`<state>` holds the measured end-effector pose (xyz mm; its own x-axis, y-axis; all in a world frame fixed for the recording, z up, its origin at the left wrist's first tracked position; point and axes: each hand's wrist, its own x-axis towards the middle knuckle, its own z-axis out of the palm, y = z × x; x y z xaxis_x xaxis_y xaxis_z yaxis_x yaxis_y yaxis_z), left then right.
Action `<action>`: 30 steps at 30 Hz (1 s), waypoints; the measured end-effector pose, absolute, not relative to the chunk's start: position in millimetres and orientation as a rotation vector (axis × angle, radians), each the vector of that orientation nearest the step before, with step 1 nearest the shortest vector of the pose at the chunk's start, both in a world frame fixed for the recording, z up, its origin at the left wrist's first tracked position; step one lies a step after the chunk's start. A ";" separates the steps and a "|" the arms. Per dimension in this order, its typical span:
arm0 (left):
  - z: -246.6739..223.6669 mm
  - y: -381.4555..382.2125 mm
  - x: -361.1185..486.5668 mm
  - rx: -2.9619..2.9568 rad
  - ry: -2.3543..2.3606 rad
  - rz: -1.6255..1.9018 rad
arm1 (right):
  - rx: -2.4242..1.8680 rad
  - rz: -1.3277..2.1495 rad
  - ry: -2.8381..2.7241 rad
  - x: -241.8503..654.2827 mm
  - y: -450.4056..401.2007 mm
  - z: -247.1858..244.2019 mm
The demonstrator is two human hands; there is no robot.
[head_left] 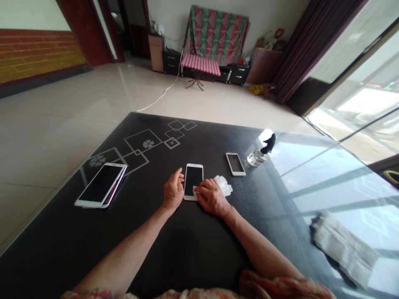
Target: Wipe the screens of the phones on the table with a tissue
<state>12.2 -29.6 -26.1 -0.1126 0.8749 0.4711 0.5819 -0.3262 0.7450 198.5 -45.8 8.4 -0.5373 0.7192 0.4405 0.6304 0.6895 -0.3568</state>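
Observation:
A white smartphone [193,177] with a dark screen lies flat on the black table in front of me. My left hand [174,192] rests on its side against the phone's left edge, fingers loosely curled and not wrapped around it. Over the lower right part of the screen, my right hand [213,197] presses a white tissue [223,185] with its fingertips. Part of the tissue spreads out to the right behind the knuckles, and the rest is hidden under the hand.
On the glossy table [162,257] a smaller white phone [235,164] lies to the right, beside a clear spray bottle [258,158] with a black nozzle. Stacked larger phones [101,185] lie at left. A folded grey cloth [344,245] sits at far right.

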 end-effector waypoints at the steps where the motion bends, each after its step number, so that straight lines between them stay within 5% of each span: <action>1: -26.4 -29.4 12.1 1.872 1.608 1.414 | -0.995 0.216 -2.366 193.8 -48.4 9.1; 18: -26.7 -29.6 12.2 1.893 1.598 1.381 | -1.368 0.103 -2.124 210.1 -27.3 -1.5; 30: -27.3 -30.0 12.9 1.894 1.577 1.361 | -1.187 0.213 -2.276 205.0 -40.7 11.1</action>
<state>12.9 -30.0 -27.3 -0.0659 0.8888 0.4536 0.5786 -0.3363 0.7430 205.0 -40.7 11.1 -0.4524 0.7951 0.4040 0.7064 0.5960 -0.3818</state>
